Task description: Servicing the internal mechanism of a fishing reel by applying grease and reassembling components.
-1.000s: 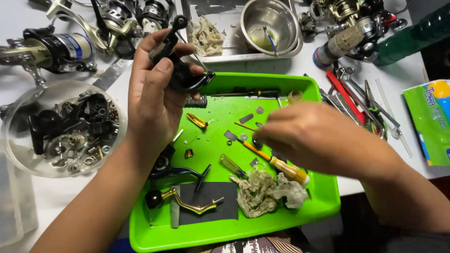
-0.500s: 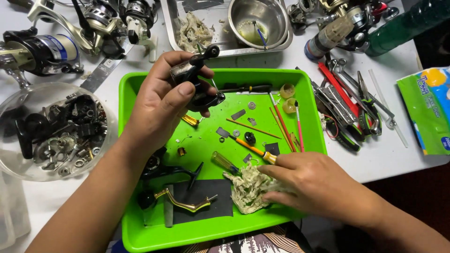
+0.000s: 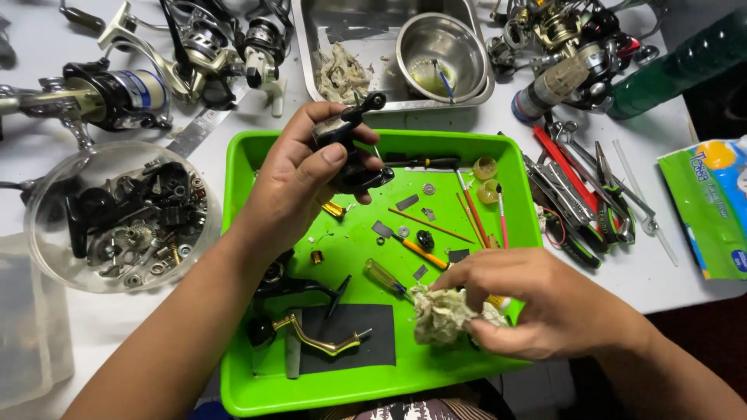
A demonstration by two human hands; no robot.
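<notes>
Hands work over a green tray on a cluttered white table: left grip clasps a black reel part, right grip pinches a rag.

The left hand gripped a black reel body, thumb pressed across its front and fingers curled behind it, above the far edge of the green tray. The right hand pinched a crumpled, grimy rag between thumb and fingertips, low over the tray's near right part. Just beyond those fingertips lay a yellow-handled screwdriver and an orange-handled one; a gold crank handle lay well left of them.
</notes>
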